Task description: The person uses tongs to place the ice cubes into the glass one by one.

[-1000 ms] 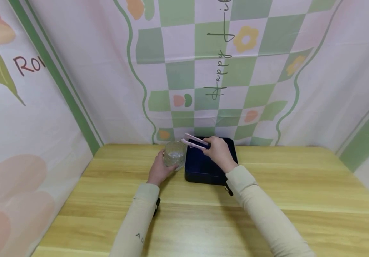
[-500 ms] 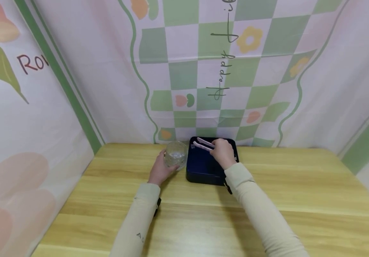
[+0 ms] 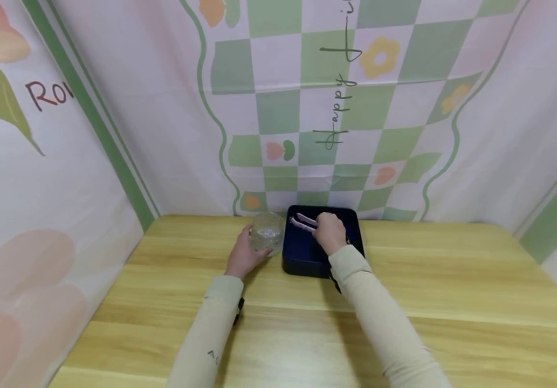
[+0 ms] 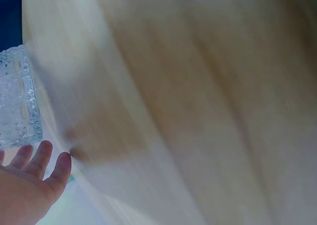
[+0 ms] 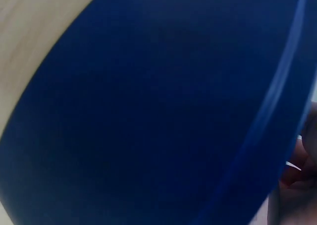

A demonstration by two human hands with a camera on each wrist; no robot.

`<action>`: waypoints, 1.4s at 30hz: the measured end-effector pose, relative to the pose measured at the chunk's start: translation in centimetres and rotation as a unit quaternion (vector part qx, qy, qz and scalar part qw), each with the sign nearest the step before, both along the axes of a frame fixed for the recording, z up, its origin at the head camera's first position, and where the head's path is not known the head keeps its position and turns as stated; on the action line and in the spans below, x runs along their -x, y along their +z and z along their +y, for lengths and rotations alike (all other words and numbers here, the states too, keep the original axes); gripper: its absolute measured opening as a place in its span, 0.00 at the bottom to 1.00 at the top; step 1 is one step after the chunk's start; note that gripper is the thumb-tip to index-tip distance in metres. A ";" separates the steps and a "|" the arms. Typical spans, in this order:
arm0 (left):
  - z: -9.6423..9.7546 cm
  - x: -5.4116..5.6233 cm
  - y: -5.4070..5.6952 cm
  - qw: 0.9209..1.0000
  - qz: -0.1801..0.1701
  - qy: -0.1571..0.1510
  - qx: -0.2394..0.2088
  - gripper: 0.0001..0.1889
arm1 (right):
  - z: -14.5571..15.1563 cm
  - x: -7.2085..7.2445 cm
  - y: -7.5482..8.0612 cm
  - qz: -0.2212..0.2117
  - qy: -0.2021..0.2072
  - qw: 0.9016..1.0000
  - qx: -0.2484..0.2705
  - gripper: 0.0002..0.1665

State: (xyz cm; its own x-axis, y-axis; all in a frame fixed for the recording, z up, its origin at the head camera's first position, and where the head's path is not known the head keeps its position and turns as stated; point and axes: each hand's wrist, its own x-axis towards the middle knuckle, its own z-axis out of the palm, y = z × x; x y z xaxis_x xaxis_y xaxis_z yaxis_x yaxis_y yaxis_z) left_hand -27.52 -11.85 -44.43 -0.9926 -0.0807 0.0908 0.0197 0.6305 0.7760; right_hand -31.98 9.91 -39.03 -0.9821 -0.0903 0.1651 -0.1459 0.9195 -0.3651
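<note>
A clear textured glass [image 3: 267, 233] stands on the table, touching or very near the left side of a dark blue square box [image 3: 302, 265]. My left hand [image 3: 246, 252] holds the glass from its left and near side, thumb in front. In the left wrist view the same glass [image 4: 17, 98] shows at the left edge, with the fingertips [image 4: 44, 148] against or close to it. Over the box, my right hand [image 3: 330, 233] grips pale pink tongs [image 3: 303, 224], tips pointing left towards the box's far left corner. What the tips touch is too small to tell.
The wooden table [image 3: 278, 334] stretches to the front and both sides. Behind it hangs a checked, flowered cloth [image 3: 278, 113], close to the box's far edge. Blue box surface [image 5: 148, 106] fills most of the right wrist view.
My right hand has lowered the tongs into the box area, moving them right from beside the glass. The left hand and the glass stay nearly still.
</note>
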 end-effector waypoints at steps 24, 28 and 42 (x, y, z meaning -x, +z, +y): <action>0.1 0.2 0.2 1.000 -0.006 -0.004 -0.003 0.46 | -1.3 0.1 -1.0 -0.001 -0.013 1.000 0.006 0.06; 0.1 0.1 0.4 1.000 -0.010 -0.006 -0.001 0.46 | -1.3 0.2 -1.1 -0.005 -0.013 1.000 0.005 0.05; 0.0 -0.1 0.0 1.000 -0.003 0.000 -0.003 0.46 | -0.5 0.0 -0.7 -0.023 -0.005 1.000 0.006 0.03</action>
